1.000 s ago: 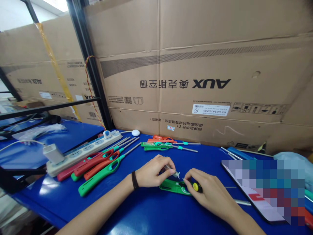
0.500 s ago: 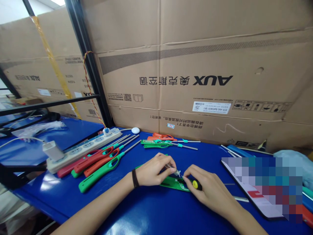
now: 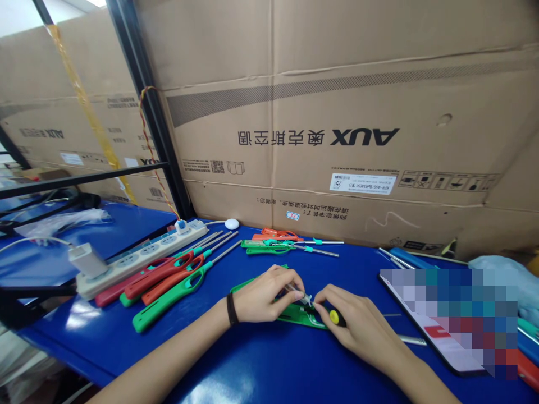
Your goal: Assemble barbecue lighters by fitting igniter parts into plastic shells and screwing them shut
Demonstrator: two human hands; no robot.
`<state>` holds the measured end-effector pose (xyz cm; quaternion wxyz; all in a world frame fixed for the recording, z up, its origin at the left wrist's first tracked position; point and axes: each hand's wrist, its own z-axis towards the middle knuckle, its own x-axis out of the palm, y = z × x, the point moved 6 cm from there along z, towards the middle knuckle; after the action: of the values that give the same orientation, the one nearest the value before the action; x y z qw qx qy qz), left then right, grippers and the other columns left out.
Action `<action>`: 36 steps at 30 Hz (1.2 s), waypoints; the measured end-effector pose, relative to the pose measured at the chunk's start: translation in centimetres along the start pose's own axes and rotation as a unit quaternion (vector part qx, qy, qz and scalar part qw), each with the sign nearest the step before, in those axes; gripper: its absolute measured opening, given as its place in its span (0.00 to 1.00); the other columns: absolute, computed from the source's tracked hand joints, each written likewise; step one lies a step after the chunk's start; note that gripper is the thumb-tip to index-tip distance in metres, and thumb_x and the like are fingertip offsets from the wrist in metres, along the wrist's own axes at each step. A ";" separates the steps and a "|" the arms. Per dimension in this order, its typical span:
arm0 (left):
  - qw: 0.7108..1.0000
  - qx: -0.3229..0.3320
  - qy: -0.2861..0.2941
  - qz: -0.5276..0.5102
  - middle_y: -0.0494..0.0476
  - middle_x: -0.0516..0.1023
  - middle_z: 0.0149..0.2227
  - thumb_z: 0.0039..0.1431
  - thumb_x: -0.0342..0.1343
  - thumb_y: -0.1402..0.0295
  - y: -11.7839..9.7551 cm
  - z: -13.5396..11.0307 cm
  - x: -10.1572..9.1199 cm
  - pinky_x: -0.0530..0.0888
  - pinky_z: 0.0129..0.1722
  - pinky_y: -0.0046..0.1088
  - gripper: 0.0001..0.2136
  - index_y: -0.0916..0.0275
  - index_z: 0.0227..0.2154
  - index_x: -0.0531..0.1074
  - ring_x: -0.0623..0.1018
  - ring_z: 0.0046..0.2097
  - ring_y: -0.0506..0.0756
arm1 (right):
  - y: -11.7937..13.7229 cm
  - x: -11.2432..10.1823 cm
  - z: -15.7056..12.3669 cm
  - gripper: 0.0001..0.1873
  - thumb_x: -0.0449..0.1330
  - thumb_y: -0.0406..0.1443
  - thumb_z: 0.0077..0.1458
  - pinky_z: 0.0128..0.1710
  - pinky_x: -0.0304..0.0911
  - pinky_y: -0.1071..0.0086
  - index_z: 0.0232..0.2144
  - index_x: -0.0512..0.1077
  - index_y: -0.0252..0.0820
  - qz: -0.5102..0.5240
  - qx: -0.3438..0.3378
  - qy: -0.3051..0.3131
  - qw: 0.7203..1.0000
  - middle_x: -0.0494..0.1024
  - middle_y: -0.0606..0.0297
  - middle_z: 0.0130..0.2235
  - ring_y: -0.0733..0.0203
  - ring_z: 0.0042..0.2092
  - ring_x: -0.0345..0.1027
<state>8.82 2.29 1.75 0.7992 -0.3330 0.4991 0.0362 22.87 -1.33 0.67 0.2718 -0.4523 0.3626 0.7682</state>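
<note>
On the blue table (image 3: pixel 261 365) lies an opened green lighter shell (image 3: pixel 297 315) between my hands. My left hand (image 3: pixel 267 294), with a black band on the wrist, pinches a small clear and metal part (image 3: pixel 300 294) over the shell. My right hand (image 3: pixel 357 328) is closed round a small screwdriver with a black handle and yellow end (image 3: pixel 334 318), its tip at the shell beside the left fingers. A second green piece (image 3: pixel 242 285) shows behind the left hand.
Several red, orange and green long-nosed lighters (image 3: pixel 168 280) lie left of my hands beside a white power strip (image 3: pixel 138 258). More lighters (image 3: pixel 278 242) lie by the cardboard boxes (image 3: pixel 337 123). A blurred flat object (image 3: pixel 450 320) and blue tubes (image 3: pixel 408 258) are on the right.
The view has drifted slightly. My hands stay together over the green shell with little movement; a green piece now shows behind the left hand.
</note>
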 end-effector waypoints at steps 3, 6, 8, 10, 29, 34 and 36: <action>1.000 0.002 -0.006 0.001 0.53 0.75 0.36 0.66 0.45 0.67 0.0 0.0 0.1 0.64 0.47 0.30 0.06 0.61 0.38 0.66 0.72 0.39 0.53 | 0.0 0.2 0.0 0.07 0.49 0.31 0.60 0.32 0.60 0.71 0.35 0.65 0.47 -0.002 -0.003 0.007 1.000 0.75 0.68 0.34 0.62 0.35 0.70; 1.000 0.006 -0.010 -0.002 0.53 0.75 0.36 0.66 0.45 0.67 0.0 0.0 0.1 0.64 0.46 0.29 0.06 0.61 0.38 0.66 0.72 0.38 0.52 | 0.0 0.3 0.0 0.07 0.49 0.31 0.61 0.33 0.60 0.71 0.35 0.66 0.46 -0.002 -0.002 0.009 1.000 0.76 0.68 0.35 0.62 0.35 0.71; 1.000 0.008 -0.011 -0.001 0.53 0.75 0.35 0.66 0.45 0.67 -0.1 0.1 0.1 0.64 0.46 0.29 0.06 0.61 0.38 0.66 0.72 0.38 0.52 | -0.1 0.4 0.0 0.07 0.48 0.31 0.61 0.33 0.61 0.71 0.35 0.66 0.46 -0.003 -0.003 0.012 1.000 0.76 0.67 0.35 0.61 0.35 0.71; 1.000 0.010 -0.012 0.001 0.53 0.75 0.35 0.66 0.45 0.67 -0.1 0.1 0.1 0.64 0.46 0.29 0.06 0.61 0.38 0.66 0.72 0.38 0.52 | -0.1 0.4 0.0 0.08 0.48 0.31 0.62 0.33 0.61 0.70 0.35 0.65 0.46 -0.004 -0.006 0.015 1.000 0.76 0.67 0.35 0.61 0.35 0.71; 0.999 0.013 -0.030 -0.022 0.53 0.75 0.35 0.65 0.46 0.68 0.1 0.0 0.3 0.63 0.46 0.29 0.05 0.62 0.37 0.66 0.72 0.38 0.52 | -0.2 0.6 -0.2 0.08 0.47 0.33 0.63 0.35 0.62 0.69 0.37 0.65 0.46 -0.003 -0.011 0.004 1.000 0.76 0.66 0.37 0.60 0.37 0.71; 0.999 0.020 -0.032 -0.019 0.53 0.75 0.35 0.65 0.47 0.68 0.0 -0.1 0.3 0.63 0.46 0.29 0.05 0.62 0.37 0.66 0.71 0.38 0.52 | -0.2 0.7 -0.3 0.08 0.47 0.32 0.63 0.34 0.61 0.69 0.38 0.65 0.46 -0.004 -0.016 0.004 1.000 0.76 0.66 0.37 0.60 0.37 0.71; 0.999 0.022 -0.032 -0.018 0.53 0.75 0.35 0.65 0.47 0.68 -0.1 -0.1 0.3 0.63 0.46 0.29 0.05 0.62 0.37 0.66 0.71 0.38 0.52 | -0.2 0.8 -0.3 0.08 0.47 0.32 0.63 0.34 0.61 0.69 0.38 0.66 0.46 -0.008 -0.018 0.006 1.000 0.76 0.66 0.37 0.60 0.37 0.70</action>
<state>8.95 2.10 1.54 0.8225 -0.3225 0.4679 0.0216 22.80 -1.39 -0.20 0.2675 -0.4642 0.3466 0.7700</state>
